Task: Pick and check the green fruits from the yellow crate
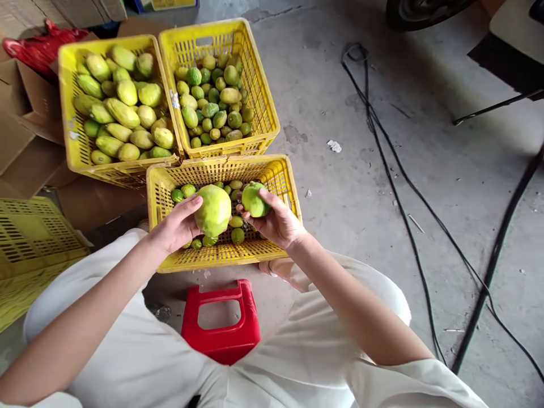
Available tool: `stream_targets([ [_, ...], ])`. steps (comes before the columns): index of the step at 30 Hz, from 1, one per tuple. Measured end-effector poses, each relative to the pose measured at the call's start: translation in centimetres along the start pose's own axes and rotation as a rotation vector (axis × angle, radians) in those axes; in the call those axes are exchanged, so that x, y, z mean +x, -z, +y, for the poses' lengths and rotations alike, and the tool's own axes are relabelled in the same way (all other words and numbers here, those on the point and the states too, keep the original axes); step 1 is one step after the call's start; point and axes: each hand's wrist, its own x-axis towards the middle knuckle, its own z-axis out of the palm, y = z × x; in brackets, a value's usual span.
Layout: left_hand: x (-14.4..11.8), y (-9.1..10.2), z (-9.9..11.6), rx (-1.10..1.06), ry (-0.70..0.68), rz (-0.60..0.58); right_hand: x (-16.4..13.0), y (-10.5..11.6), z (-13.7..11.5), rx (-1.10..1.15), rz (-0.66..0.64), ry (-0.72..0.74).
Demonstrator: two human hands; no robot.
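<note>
My left hand (179, 225) is closed around a large, round, yellow-green citrus fruit (215, 209). To its right, my right hand (278, 221) grips a smaller green citrus fruit (255, 199), with the thumb on its right side. The two fruits are held side by side, a short gap apart. Both hands are above a yellow plastic crate (225, 262) between my knees. Several small green fruits (237, 236) lie on its bottom, partly hidden by my hands and the held fruits.
Beyond stand two fuller yellow crates: the left crate (64, 113) has long yellow-green fruits, the right crate (266, 96) smaller ones. A red stool (221, 339) shows between my legs. Cardboard (25, 113) and another yellow crate (38, 243) are left; black cables (408, 175) cross the floor right.
</note>
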Motion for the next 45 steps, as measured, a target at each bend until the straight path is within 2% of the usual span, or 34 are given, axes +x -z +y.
stream_targets([
  [6,0.9,0.3,0.0,-0.129,-0.052,0.194,0.1,0.3,-0.3,-0.020,-0.064,-0.038],
  [8,1.0,0.2,0.2,-0.159,-0.067,0.194,0.2,0.6,0.1,-0.017,-0.044,-0.035],
  [14,0.5,-1.2,1.1,-0.222,-0.034,0.089,0.2,0.3,0.2,-0.027,0.016,-0.003],
  [19,0.3,-2.2,1.6,-0.225,0.002,0.132,0.2,-0.1,-0.5,-0.032,-0.015,0.006],
  [22,0.7,-1.4,1.3,-0.153,0.004,0.179,0.4,0.1,-0.6,-0.012,-0.055,-0.013],
  [26,1.0,0.3,1.0,-0.117,-0.017,0.258,0.5,0.1,-0.4,-0.012,-0.037,0.002],
  [30,1.0,0.6,0.9,-0.123,-0.049,0.275,0.4,-0.2,-0.3,-0.021,-0.016,0.025],
  [35,0.7,-0.6,1.1,-0.150,-0.044,0.272,0.8,0.1,-0.4,-0.022,0.011,0.022],
  [41,0.4,-2.2,1.6,-0.261,0.014,0.220,1.6,0.9,0.0,0.078,-0.025,0.047],
  [45,0.3,-2.7,1.5,-0.334,-0.056,0.280,1.6,1.1,0.2,0.103,-0.085,0.069],
])
